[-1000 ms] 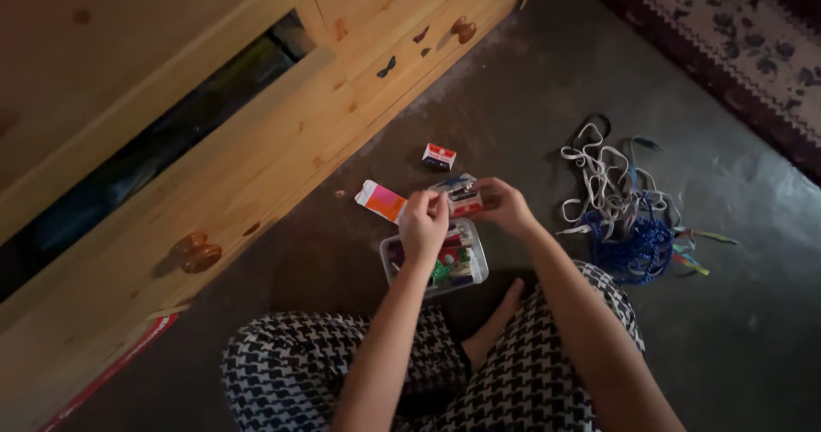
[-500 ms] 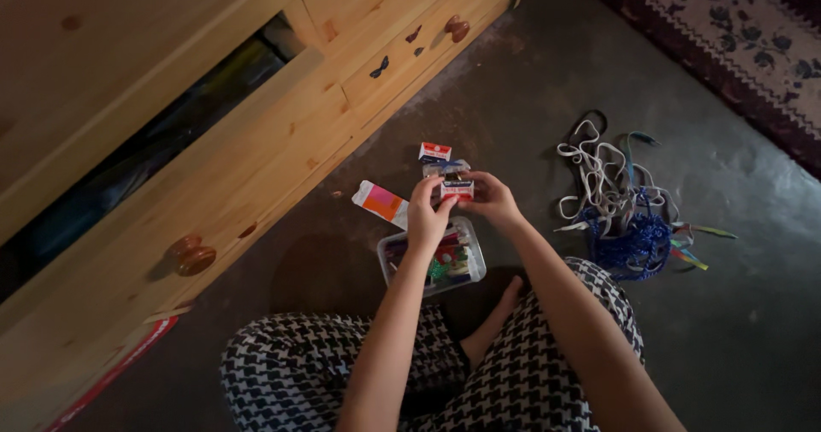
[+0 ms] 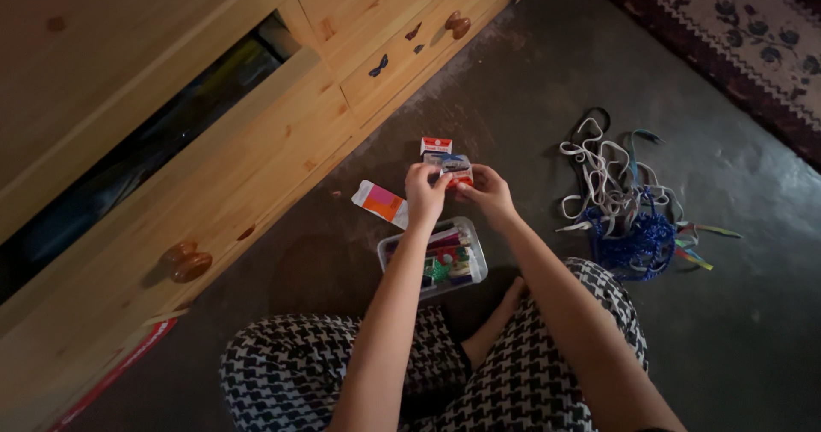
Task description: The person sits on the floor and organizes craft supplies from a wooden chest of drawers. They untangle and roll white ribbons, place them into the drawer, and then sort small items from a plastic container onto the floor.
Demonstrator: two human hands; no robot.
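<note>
We find the left hand point(image 3: 425, 194) and the right hand point(image 3: 486, 191) raised together above the floor point(image 3: 513, 81), both pinched on one small red-and-white packet point(image 3: 453, 168). The grip on each side is by the fingertips only, closed around the packet's ends; the palms do not bear on it. The packet sits in the air just beyond a clear plastic box point(image 3: 434, 258), which lies open on the floor, crowded with small coloured items we cannot identify.

Risks noted:
- A fingertip hold on so small a packet is thin. If one hand lets go or pulls harder than the other, we judge it could drop beside the box, not into it.
- Should the packet come open, any loose contents would be hard to spot on the dark floor.
- A second small red-and-white box point(image 3: 436, 145) and an orange-and-pink card point(image 3: 381, 203) lie near; a swept wrist could scatter them.
- The tangle of white and blue cords point(image 3: 620, 205) lies well apart, to the right.
</note>
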